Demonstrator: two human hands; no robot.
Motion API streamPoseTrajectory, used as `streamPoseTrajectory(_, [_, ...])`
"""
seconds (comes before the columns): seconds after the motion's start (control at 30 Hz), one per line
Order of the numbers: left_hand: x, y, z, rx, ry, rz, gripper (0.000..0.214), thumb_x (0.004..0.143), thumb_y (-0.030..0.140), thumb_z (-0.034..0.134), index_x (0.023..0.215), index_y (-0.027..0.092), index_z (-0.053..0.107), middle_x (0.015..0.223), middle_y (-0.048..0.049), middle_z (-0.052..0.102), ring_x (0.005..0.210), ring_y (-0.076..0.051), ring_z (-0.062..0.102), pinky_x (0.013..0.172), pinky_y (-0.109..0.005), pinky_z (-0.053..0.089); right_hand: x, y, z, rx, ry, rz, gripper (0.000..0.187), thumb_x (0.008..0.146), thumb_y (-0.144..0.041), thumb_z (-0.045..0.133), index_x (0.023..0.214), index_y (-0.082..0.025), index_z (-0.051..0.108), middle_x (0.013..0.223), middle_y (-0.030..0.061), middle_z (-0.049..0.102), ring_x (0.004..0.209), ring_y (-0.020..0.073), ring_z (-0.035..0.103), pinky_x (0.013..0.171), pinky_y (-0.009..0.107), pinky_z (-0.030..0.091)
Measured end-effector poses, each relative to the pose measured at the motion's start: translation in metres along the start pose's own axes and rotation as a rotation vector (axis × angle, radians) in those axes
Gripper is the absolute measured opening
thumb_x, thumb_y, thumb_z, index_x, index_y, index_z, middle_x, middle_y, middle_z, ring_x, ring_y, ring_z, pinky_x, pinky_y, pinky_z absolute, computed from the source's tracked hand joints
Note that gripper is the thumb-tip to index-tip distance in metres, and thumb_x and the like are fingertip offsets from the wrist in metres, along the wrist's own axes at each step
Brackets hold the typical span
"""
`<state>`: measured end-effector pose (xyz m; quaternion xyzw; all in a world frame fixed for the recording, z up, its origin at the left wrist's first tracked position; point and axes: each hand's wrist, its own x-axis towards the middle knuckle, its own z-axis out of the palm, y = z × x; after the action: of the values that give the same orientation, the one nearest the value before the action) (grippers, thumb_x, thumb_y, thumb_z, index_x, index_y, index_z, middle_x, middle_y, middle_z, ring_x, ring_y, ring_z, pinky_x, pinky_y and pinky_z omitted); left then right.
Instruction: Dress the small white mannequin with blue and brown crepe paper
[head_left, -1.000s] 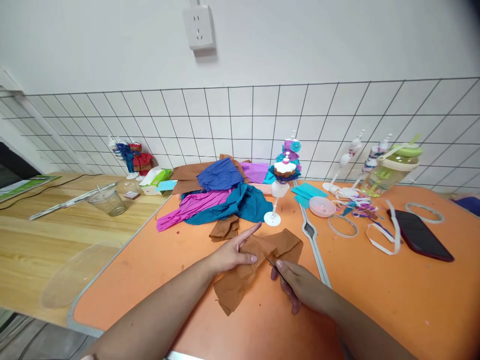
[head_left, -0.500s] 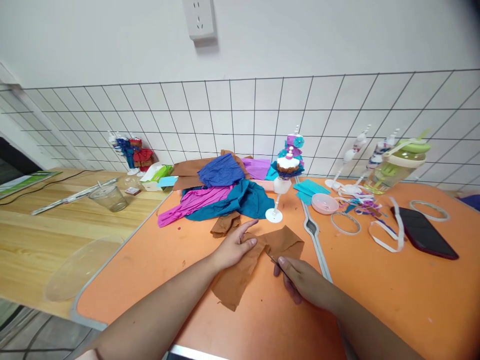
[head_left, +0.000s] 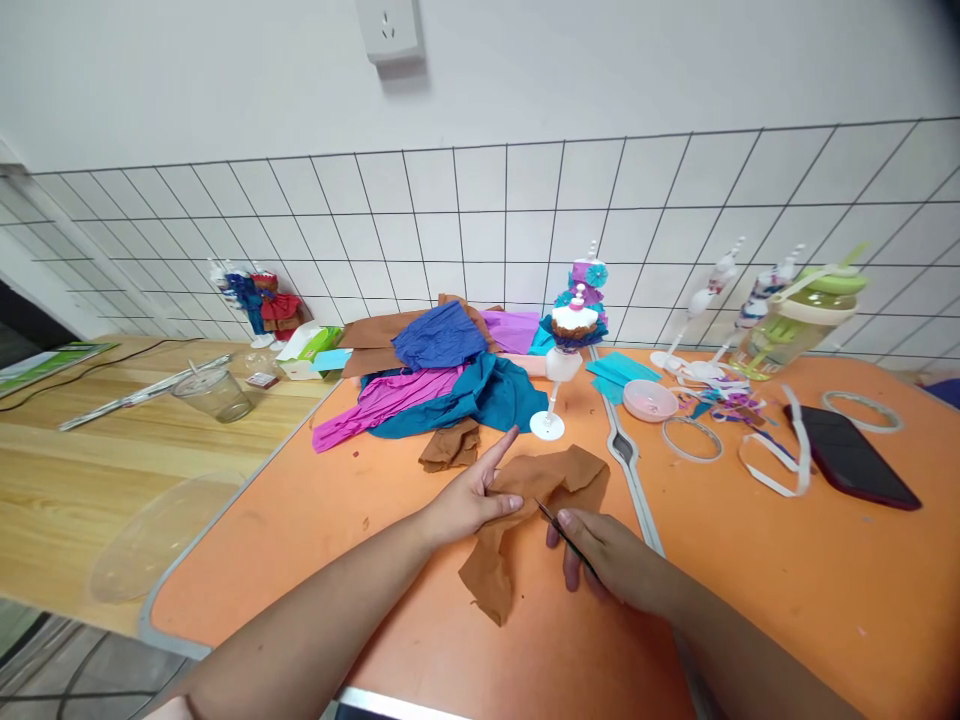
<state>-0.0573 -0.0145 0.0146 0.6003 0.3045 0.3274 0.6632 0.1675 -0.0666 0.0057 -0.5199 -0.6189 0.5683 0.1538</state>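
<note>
A crumpled sheet of brown crepe paper (head_left: 525,520) lies on the orange table (head_left: 750,600) in front of me. My left hand (head_left: 469,497) rests on its left part, index finger stretched out, the other fingers pressing the paper. My right hand (head_left: 600,560) is closed around small thin scissors (head_left: 559,528), whose tip touches the paper's middle. A smaller brown scrap (head_left: 450,447) lies just beyond my left hand.
A pile of blue, teal, pink and purple crepe paper (head_left: 442,385) and a small white mannequin stand (head_left: 559,375) sit behind. To the right are a pink bowl (head_left: 649,400), tape rings, ribbon, a dark phone (head_left: 851,455) and a green-lidded bottle (head_left: 795,320). A plastic cup (head_left: 214,395) stands on the wooden table at left.
The brown paper has bunched up and its lower end has shifted right. My left index finger has lifted and straightened. My right hand with the scissors stays near the paper's middle.
</note>
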Motion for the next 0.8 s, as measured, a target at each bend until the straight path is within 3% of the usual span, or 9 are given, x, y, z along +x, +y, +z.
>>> streamPoseTrajectory(0.3, [-0.002,0.003,0.006,-0.062,-0.024,-0.059,0.105,0.078,0.034,0.075,0.154,0.030,0.002,0.147,-0.0129,0.046,0.120,-0.028,0.058,0.099,-0.038,0.046,-0.001,-0.005,-0.003,-0.016,0.049,-0.030,0.059,0.095,-0.065,0.020,0.088,-0.021,0.058,0.050,-0.0035,0.050,0.045,0.0118,0.045,0.045,0.022,0.037])
streamPoseTrajectory(0.5, [-0.002,0.001,0.006,-0.181,-0.025,-0.051,0.111,0.076,0.030,0.077,0.153,0.032,-0.003,0.137,-0.0091,0.058,0.119,-0.026,0.059,0.100,-0.039,0.046,-0.003,-0.006,-0.011,-0.009,0.036,-0.076,0.059,0.095,-0.065,0.021,0.087,-0.020,0.058,0.048,-0.0034,0.052,0.044,0.0114,0.046,0.047,0.022,0.038])
streamPoseTrajectory(0.7, [-0.002,-0.004,0.005,-0.176,-0.084,-0.040,0.113,0.076,0.027,0.077,0.153,0.029,-0.005,0.135,-0.0126,0.059,0.120,-0.027,0.058,0.096,-0.037,0.046,-0.003,-0.003,-0.016,-0.033,-0.022,-0.090,0.059,0.095,-0.065,0.021,0.089,-0.020,0.059,0.050,-0.0026,0.056,0.042,0.0110,0.045,0.047,0.023,0.038])
streamPoseTrajectory(0.8, [-0.002,-0.004,0.007,-0.156,-0.079,-0.026,0.111,0.075,0.025,0.078,0.154,0.028,-0.001,0.142,-0.0149,0.052,0.124,-0.030,0.055,0.096,-0.037,0.046,-0.003,-0.004,-0.013,-0.038,-0.018,-0.118,0.058,0.096,-0.064,0.021,0.088,-0.020,0.058,0.050,-0.0021,0.057,0.043,0.0114,0.046,0.049,0.023,0.038])
